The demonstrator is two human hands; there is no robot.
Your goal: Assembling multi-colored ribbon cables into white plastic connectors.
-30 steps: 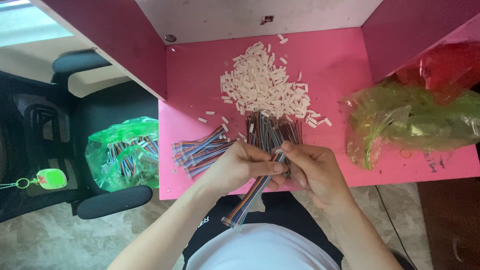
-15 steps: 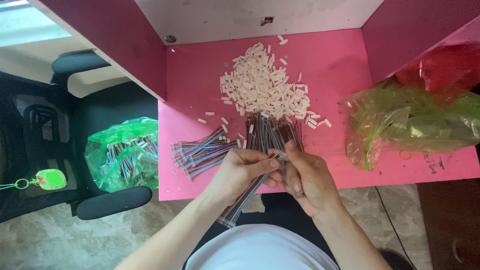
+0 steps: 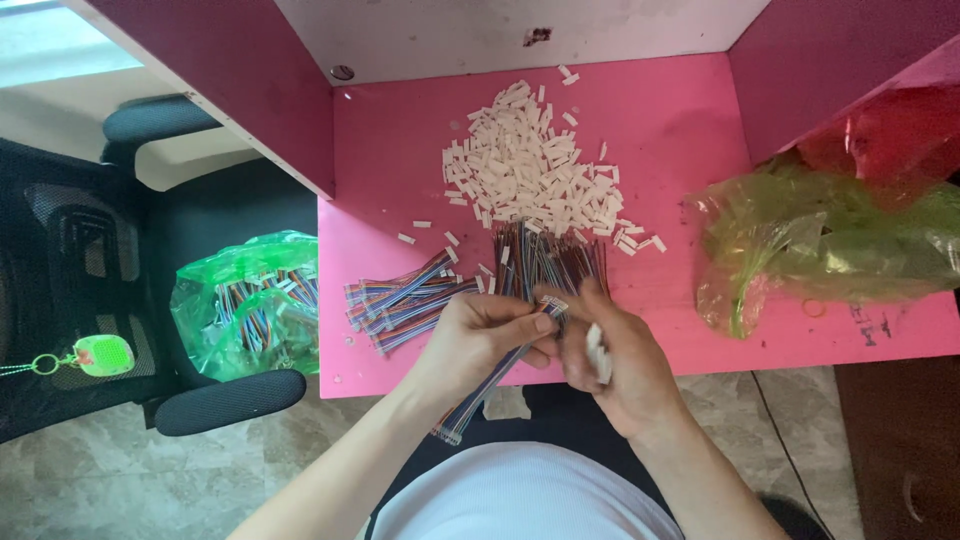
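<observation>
Left hand: the left hand (image 3: 478,338) is closed in a pinch on a multicoloured ribbon cable (image 3: 492,378), thumb and fingers meeting just behind the cable's upper end; the cable's lower end hangs off the near edge of the pink desk (image 3: 680,130), over the person's lap.
Right hand: the right hand (image 3: 606,362) is curled nearly shut around a small white connector housing (image 3: 596,352), which shows between its fingers; its fingertips touch the cable's upper tip.
Step in hand: judged from the grip, a white housing is being fitted onto the cable end, and the two parts are not yet seen seated together.
What the next move calls for: by this reading, lining the housing's opening square with the flat row of wire ends, then a straight push with the left pinch holding firm.
Loose cables: a spread of unfinished cables (image 3: 550,262) lies on the desk just beyond the hands.
Bundled cables: a stack of cables (image 3: 405,298) lies on the desk's near left corner.
White pile: a heap of housings (image 3: 530,170) sits mid-desk, further back.
Green bag on desk: a crumpled bag (image 3: 830,250) at the desk's right end.
Bag on chair: a green bag of cables (image 3: 250,315) rests on a black chair (image 3: 80,270) left of the desk.
</observation>
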